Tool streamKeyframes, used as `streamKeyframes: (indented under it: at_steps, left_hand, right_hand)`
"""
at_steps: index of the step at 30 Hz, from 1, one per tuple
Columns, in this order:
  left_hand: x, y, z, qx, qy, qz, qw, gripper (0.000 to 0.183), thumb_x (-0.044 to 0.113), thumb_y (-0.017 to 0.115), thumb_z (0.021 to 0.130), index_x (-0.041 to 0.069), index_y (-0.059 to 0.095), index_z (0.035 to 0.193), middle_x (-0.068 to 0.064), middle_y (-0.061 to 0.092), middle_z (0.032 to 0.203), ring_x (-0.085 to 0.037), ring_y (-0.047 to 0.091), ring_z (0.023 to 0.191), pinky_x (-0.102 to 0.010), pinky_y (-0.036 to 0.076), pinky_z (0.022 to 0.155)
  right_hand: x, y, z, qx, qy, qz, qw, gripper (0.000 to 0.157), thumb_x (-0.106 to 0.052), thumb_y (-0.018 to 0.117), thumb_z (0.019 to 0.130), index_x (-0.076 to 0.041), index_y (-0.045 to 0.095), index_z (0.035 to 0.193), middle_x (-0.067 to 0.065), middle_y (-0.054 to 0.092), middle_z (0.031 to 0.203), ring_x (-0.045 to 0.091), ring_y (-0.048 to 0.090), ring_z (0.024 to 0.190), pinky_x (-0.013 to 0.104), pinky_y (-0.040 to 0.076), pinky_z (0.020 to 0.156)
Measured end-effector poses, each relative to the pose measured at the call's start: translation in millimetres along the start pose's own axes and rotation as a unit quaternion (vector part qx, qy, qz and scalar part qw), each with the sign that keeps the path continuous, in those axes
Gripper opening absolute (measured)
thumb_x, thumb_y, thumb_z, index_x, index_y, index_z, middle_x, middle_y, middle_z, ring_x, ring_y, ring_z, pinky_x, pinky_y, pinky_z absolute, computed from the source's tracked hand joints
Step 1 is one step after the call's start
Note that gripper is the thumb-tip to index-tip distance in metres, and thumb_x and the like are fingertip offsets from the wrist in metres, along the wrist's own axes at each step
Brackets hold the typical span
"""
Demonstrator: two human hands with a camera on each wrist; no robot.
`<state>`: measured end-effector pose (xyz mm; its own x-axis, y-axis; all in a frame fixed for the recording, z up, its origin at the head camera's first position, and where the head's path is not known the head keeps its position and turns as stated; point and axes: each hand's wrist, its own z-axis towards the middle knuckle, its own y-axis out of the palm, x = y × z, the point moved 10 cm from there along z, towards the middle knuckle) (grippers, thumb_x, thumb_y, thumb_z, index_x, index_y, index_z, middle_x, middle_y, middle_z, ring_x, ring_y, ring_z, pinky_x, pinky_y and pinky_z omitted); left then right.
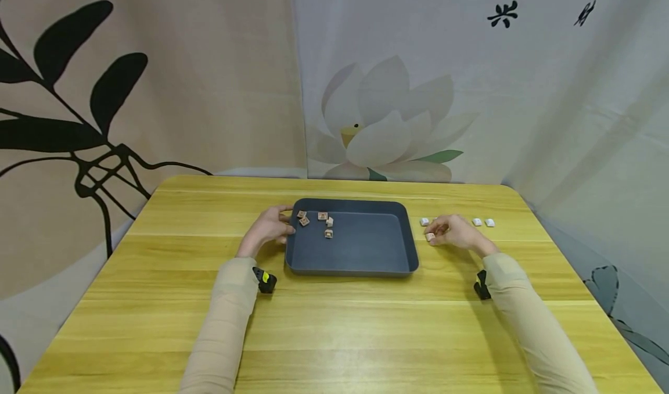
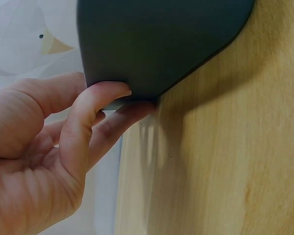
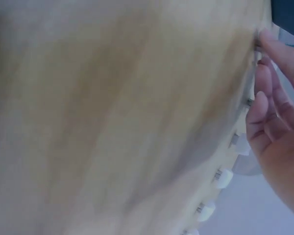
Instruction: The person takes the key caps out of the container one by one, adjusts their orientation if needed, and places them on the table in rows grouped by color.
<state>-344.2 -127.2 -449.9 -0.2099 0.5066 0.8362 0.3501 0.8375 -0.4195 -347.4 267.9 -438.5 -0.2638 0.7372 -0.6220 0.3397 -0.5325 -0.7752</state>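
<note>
My left hand [image 1: 269,226] grips the left edge of a dark grey rectangular tray [image 1: 360,265]; in the left wrist view its fingers [image 2: 108,90] lie against the tray's outer wall [image 2: 152,44]. Small brownish square pieces [image 1: 322,216] with dark marks sit toward the tray's left side, along with a paler one [image 1: 330,222]. Right of the tray, my right hand [image 1: 453,231] pinches a small white block [image 1: 430,237] at the table's surface. In the right wrist view the fingertips [image 3: 265,36] largely hide that block.
Several more small white blocks stand in a row on the wooden table [image 1: 334,336], one [image 1: 424,222] beside the tray and others [image 1: 489,222] right of my right hand. A printed curtain [image 1: 235,92] hangs behind the table's far edge.
</note>
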Motion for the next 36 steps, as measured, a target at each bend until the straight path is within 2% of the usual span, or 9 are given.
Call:
streamKeyframes:
  at_steps: [4,8,12,16,21,26,32,36]
  left_hand:
    - [-0.2,0.1,0.6,0.0,0.003,-0.002,1.0,0.071,-0.005,0.059,0.086,0.004,0.026,0.149,-0.03,0.046,0.139,-0.01,0.058,0.055,-0.027,0.056,0.059]
    - [-0.4,0.3,0.8,0.0,0.003,-0.002,1.0,0.072,-0.006,0.058,0.086,0.004,0.026,0.149,-0.03,0.046,0.138,-0.01,0.057,0.054,-0.026,0.055,0.057]
    - [-0.5,0.1,1.6,0.0,0.005,-0.002,1.0,0.071,-0.006,0.058,0.086,0.003,0.026,0.149,-0.031,0.045,0.138,-0.01,0.057,0.056,-0.025,0.054,0.056]
    - [-0.6,-0.8,1.5,0.002,0.006,0.004,1.0,0.071,-0.005,0.058,0.087,0.003,0.026,0.149,-0.031,0.045,0.138,-0.01,0.058,0.057,-0.025,0.054,0.057]
    - [0.4,0.1,1.8,0.001,0.007,0.002,1.0,0.071,-0.006,0.058,0.086,0.003,0.026,0.149,-0.031,0.044,0.139,-0.01,0.058,0.056,-0.026,0.055,0.057]
    - [0.9,-0.1,1.7,0.001,0.008,0.002,1.0,0.072,-0.006,0.058,0.086,0.003,0.026,0.149,-0.031,0.045,0.139,-0.011,0.059,0.056,-0.026,0.055,0.058]
    - [0.3,-0.4,2.4,0.001,0.007,0.005,1.0,0.072,-0.005,0.059,0.086,0.003,0.026,0.149,-0.031,0.046,0.139,-0.011,0.06,0.058,-0.027,0.055,0.059]
    - [0.0,-0.1,2.5,-0.001,0.006,-0.001,1.0,0.072,-0.006,0.058,0.086,0.003,0.025,0.15,-0.031,0.046,0.138,-0.011,0.058,0.055,-0.026,0.053,0.056]
  right_hand:
    - [-3,-12.4,-1,0.008,0.011,0.008,1.0,0.027,-0.014,0.071,0.085,-0.004,0.069,0.11,0.015,0.069,0.106,0.021,0.061,0.09,0.028,0.05,0.076]
    - [-16,-27.2,0,0.028,0.016,0.048,0.998,0.035,-0.023,0.065,0.09,-0.002,0.064,0.119,0.018,0.066,0.118,0.028,0.061,0.102,0.037,0.05,0.084]
    - [-41,-29.3,11,0.027,0.011,0.094,0.995,0.043,-0.033,0.063,0.091,-0.007,0.06,0.125,0.015,0.061,0.128,0.029,0.059,0.112,0.045,0.048,0.095]
    - [-78,-22.2,33,0.016,-0.022,0.113,0.993,0.04,-0.034,0.063,0.091,-0.01,0.062,0.124,0.013,0.062,0.127,0.029,0.06,0.113,0.047,0.047,0.099]
    - [-122,-2.2,68,-0.003,-0.083,0.133,0.988,0.035,-0.023,0.063,0.092,-0.004,0.063,0.121,0.016,0.065,0.121,0.031,0.061,0.111,0.046,0.049,0.097]
    - [-151,34.4,99,-0.037,-0.115,0.119,0.986,0.032,-0.017,0.064,0.091,-0.001,0.065,0.119,0.015,0.067,0.118,0.026,0.063,0.108,0.04,0.052,0.095]
    - [-165,79.0,117,-0.065,-0.119,0.08,0.988,0.028,-0.016,0.063,0.091,-0.003,0.067,0.116,0.011,0.068,0.115,0.023,0.065,0.102,0.037,0.054,0.089]
    - [-167,100.0,124,-0.068,-0.11,0.064,0.99,0.025,-0.015,0.065,0.09,-0.006,0.069,0.113,0.009,0.07,0.112,0.02,0.066,0.1,0.033,0.055,0.085]
